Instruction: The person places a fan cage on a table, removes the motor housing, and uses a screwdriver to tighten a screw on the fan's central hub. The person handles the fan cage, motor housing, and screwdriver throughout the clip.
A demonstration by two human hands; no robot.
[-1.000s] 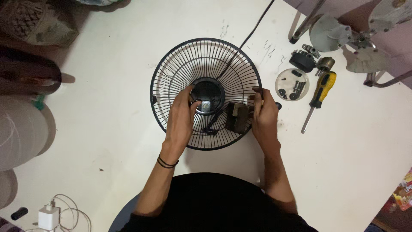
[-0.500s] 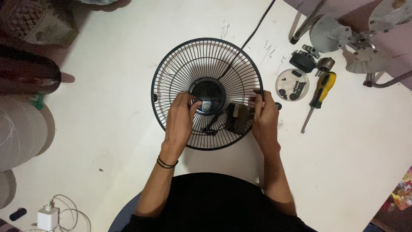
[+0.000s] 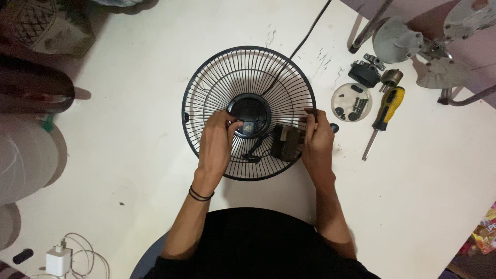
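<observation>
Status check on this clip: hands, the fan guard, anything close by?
Left hand on black hub of fan guard. Right hand gripping guard's right rim. Motor block between hands; screwdriver and parts dish off right.

The grille point(image 3: 248, 77) lies mid-bench point(image 3: 129, 155), the left hand point(image 3: 216, 142) on it at the hub point(image 3: 249, 114), the right hand point(image 3: 318, 142) at its right rim, a motor point(image 3: 287, 142) between the hands. Right of the grille sits a dish point(image 3: 343, 98) with screws in it, a screwdriver point(image 3: 383, 116) just beyond. A charger point(image 3: 56, 260) lies at the near-left corner.
</observation>
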